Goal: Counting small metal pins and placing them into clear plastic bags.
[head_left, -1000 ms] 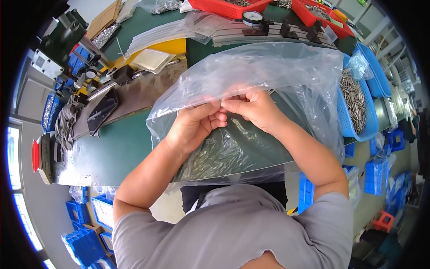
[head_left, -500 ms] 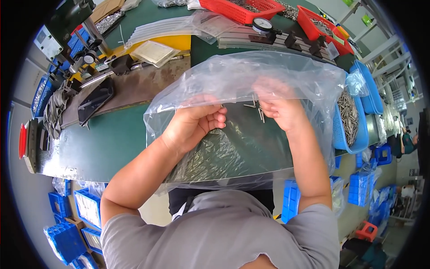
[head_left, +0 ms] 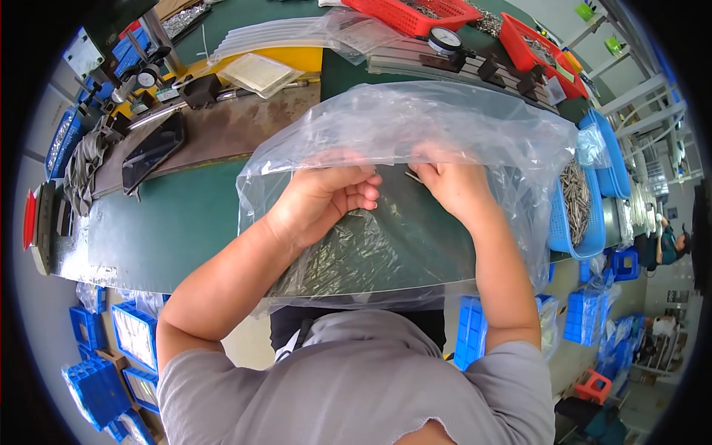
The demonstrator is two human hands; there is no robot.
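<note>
A large clear plastic bag (head_left: 519,141) lies spread over the green table, with both of my hands in its opening and its upper layer over my fingertips. My left hand (head_left: 322,199) is palm up, its fingers curled and the thumb pressed toward the forefinger; what the pinch holds is too small to make out. My right hand (head_left: 451,184) is closed, back of the hand up, with its fingertips blurred under the plastic. Beside its thumb a thin metal pin (head_left: 412,176) shows; whether the fingers grip others is hidden.
On the right stands a blue basket (head_left: 598,230) of metal pins. Red baskets (head_left: 512,33), a dial gauge (head_left: 445,40) and a slotted metal rail (head_left: 400,62) lie along the back. A black phone (head_left: 153,152) rests on the brown plate (head_left: 252,126) at left.
My right hand has moved slightly left and turned its back up, covering the metal pins that showed below its fingers. The left hand stays nearly in place. The view has shifted a little.
</note>
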